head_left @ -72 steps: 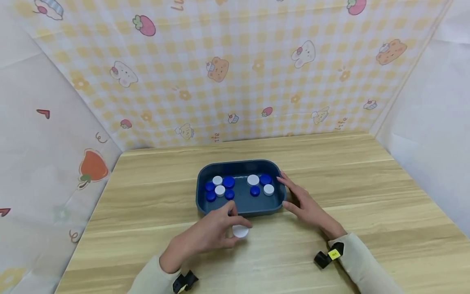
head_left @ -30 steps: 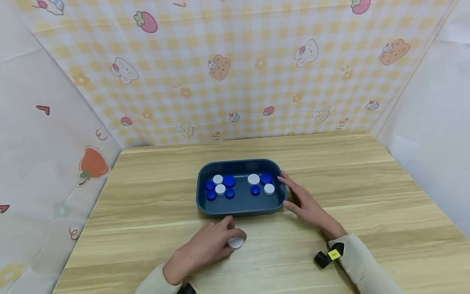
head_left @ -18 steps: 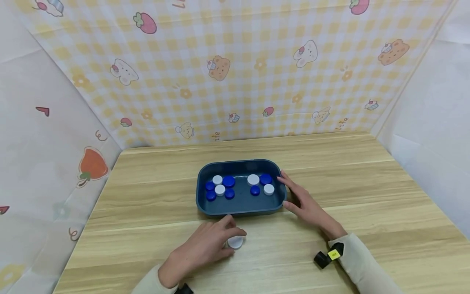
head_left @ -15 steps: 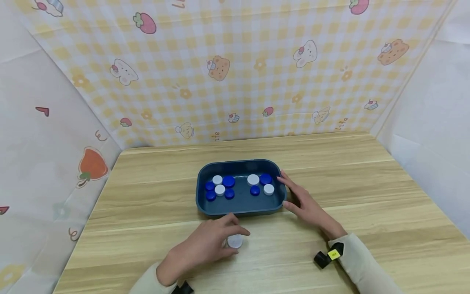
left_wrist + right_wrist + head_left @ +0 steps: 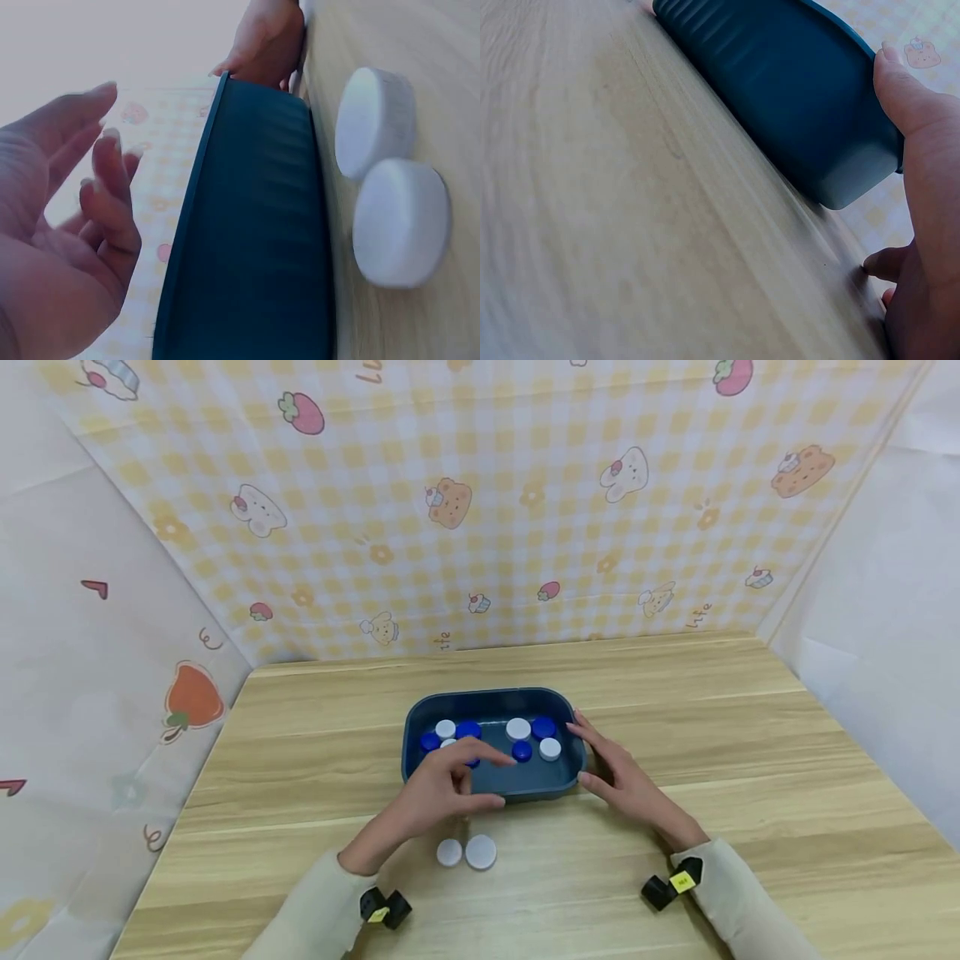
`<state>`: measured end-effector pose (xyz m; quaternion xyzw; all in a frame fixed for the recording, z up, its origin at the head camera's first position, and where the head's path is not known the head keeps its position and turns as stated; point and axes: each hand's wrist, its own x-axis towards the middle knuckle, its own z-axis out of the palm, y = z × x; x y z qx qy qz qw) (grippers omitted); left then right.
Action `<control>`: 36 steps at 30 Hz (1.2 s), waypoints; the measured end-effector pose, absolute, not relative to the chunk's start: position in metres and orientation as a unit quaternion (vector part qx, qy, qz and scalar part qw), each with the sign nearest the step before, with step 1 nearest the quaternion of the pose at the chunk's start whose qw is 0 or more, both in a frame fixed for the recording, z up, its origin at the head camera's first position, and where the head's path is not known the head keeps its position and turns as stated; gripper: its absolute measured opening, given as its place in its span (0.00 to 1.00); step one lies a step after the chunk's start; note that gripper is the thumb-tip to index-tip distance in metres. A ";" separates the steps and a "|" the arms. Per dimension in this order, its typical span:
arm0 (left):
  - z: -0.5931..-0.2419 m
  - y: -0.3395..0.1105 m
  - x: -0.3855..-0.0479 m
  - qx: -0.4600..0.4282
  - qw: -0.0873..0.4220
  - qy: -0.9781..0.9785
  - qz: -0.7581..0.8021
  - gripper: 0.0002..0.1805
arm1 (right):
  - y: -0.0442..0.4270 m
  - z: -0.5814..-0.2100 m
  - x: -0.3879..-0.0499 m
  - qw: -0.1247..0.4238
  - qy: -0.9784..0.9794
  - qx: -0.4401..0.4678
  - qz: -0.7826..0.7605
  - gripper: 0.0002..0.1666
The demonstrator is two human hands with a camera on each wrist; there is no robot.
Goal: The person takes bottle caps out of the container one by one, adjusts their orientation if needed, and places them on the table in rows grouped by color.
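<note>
My left hand (image 5: pixel 450 781) hovers over the front left of a dark blue-green tray (image 5: pixel 487 792), thumb and index finger spread apart with nothing between them. Just in front of the tray, two white round caps lie flat side by side on the table: a smaller cap (image 5: pixel 449 852) and a larger cap (image 5: pixel 481 852). The left wrist view shows both caps (image 5: pixel 401 223) as thick discs. At the tray's right end rests my right hand (image 5: pixel 626 781), its extended fingers and thumb touching the rim. In the right wrist view, the thumb (image 5: pixel 900 90) lies against the tray wall.
Inside the tray are several blue and white round caps in two groups; my left hand partly covers the left group, while a white cap (image 5: pixel 518 729) shows in the right one. A patterned cloth (image 5: pixel 525 510) stands behind the wooden table (image 5: pixel 675 693).
My left hand has let go of the larger white cap, leaving it on the table, and moved up and forward over the tray. The smaller white cap is now uncovered. My right hand stays put.
</note>
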<state>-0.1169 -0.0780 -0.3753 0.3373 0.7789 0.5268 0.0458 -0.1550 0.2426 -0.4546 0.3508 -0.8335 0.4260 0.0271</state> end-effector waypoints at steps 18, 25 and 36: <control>-0.383 -0.042 -0.167 0.202 0.107 0.822 0.522 0.23 | 0.243 -0.457 -0.155 0.028 -0.837 0.345 0.424 0.39; -0.394 -0.031 -0.174 0.188 0.112 0.842 0.493 0.23 | 0.243 -0.459 -0.156 0.031 -0.835 0.348 0.424 0.38; -0.408 -0.019 -0.179 0.195 0.086 0.881 0.423 0.25 | 0.243 -0.456 -0.156 0.029 -0.838 0.347 0.421 0.39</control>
